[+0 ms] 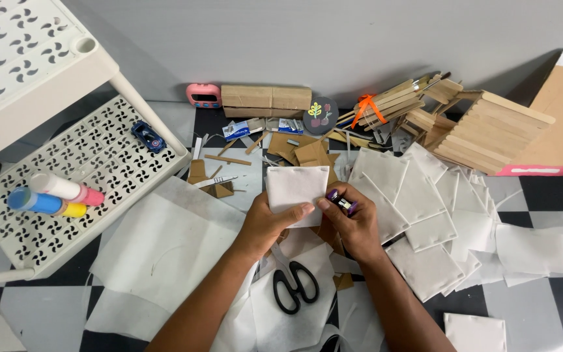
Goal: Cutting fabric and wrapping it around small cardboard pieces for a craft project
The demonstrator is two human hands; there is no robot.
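Note:
My left hand [268,225] pinches the lower edge of a white fabric square [294,189] held over the floor. My right hand [353,225] grips a small purple stapler [342,203] against the square's right lower corner. Black-handled scissors [294,283] lie on white cloth just below and between my wrists. A spread of finished white squares [425,202] lies to the right of my right hand.
A white perforated shelf rack [66,163] at left carries glue bottles [57,195] and a toy car [148,137]. At the back lie a pink timer [203,95], cardboard scraps [304,153], wooden craft sticks [392,104] and a stick-built structure [490,130]. Large white cloth sheets [164,254] cover the checkered floor.

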